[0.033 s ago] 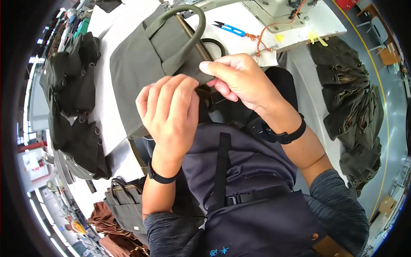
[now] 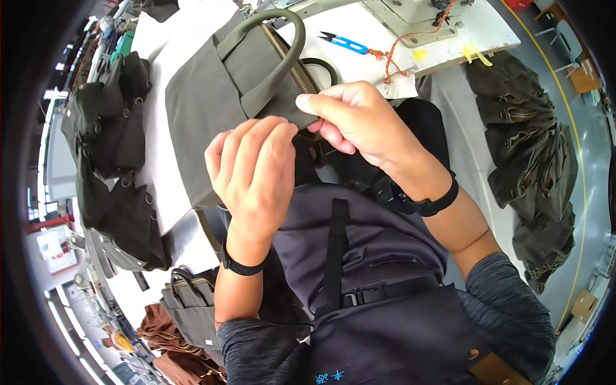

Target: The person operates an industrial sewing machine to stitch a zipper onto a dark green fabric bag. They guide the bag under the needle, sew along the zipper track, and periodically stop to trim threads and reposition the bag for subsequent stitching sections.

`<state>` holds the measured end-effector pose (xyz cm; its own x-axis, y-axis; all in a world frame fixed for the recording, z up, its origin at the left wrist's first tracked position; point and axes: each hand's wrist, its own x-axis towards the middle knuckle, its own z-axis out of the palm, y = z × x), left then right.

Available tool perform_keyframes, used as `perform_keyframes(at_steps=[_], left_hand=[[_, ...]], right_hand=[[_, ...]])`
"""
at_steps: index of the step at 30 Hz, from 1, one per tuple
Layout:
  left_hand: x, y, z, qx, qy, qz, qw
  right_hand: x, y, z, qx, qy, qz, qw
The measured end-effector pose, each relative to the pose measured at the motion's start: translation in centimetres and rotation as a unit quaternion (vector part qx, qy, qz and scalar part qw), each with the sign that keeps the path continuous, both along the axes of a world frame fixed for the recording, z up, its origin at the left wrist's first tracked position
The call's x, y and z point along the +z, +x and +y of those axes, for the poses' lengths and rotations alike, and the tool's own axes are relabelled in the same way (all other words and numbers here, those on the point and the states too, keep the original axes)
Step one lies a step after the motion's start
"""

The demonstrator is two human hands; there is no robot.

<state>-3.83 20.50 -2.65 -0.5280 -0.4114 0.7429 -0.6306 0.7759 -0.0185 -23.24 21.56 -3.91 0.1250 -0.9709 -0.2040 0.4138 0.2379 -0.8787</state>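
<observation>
1. Olive-green bag (image 2: 199, 109): lies on the white tabletop (image 2: 157, 160), in front of the person and left of centre, one broad panel facing up.
2. Orientation: the zip (image 2: 274, 42) slants from the far side down toward the person's right hand. The zipped edge faces right, the opposite edge left. Since the left hand covers part of the near end, it cannot be told whether the long axis follows the zip or crosses it.
3. Handle (image 2: 300, 38): a rounded loop of the same green, arching from the panel across the zip and directed away to the upper right. A second, darker loop (image 2: 328, 66) shows beyond the zip.
4. Right hand (image 2: 356, 122): thumb and bent forefinger pressed together at the bag's near right corner, beside the zip's near end.
5. Left hand (image 2: 253, 167): curled, back upward, over the near edge; its fingertips are hidden, so its grip cannot be told. The hands are apart, separated by a narrow gap.
6. Surroundings: blue snips (image 2: 350, 43), dark blades pointing left, joined to an orange cord (image 2: 390, 61); piled dark green bags at left (image 2: 115, 122) and dark green pieces at right (image 2: 529, 147).
</observation>
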Motion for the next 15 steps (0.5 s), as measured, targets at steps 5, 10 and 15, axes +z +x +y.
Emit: perform_keyframes(at_steps=[5,10,15], left_hand=[[0.0,0.9,-0.6,-0.041,-0.023,-0.010,0.999],[-0.5,1.0,-0.7,-0.041,-0.011,-0.003,0.999],[-1.1,0.7,-1.2,-0.052,-0.014,0.004,0.999]], right_hand=[[-1.0,0.6,0.1,0.015,-0.005,0.010,1.000],[-0.3,0.6,0.5,0.041,-0.030,0.059,0.997],[-0.9,0.3,0.6,0.040,-0.015,0.054,0.998]])
